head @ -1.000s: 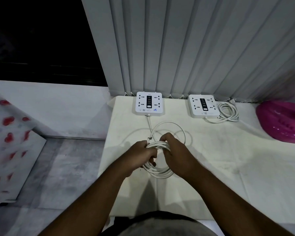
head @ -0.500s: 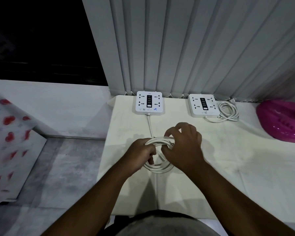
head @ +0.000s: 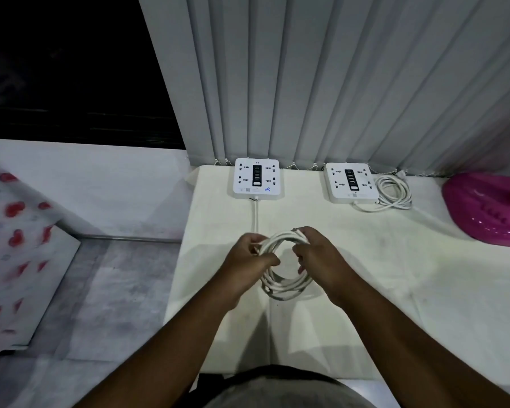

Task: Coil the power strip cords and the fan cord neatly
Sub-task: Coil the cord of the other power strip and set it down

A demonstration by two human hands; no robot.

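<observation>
Running straight back to the left power strip (head: 259, 178), the white cord (head: 286, 285) is held just before it as a roundish coil of several loops, clasped at either side by the left hand (head: 242, 262) and the right hand (head: 318, 257), fingers curled round the strands

Wide bare stretch of cream cloth-covered table (head: 409, 290) R of right hand (head: 321, 260), up to glossy pink plastic fan base (head: 489, 213) at far R. Open gap btwn L square white power strip (head: 258, 178) and R square white power strip (head: 351, 182). Grey vertical blinds (head: 306, 83) wall off the back. White cord (head: 256, 214) runs straight from L strip to left hand (head: 245, 260), barring that lane. Coiled white cord bundle (head: 395, 192) touches R strip's R side.
</observation>
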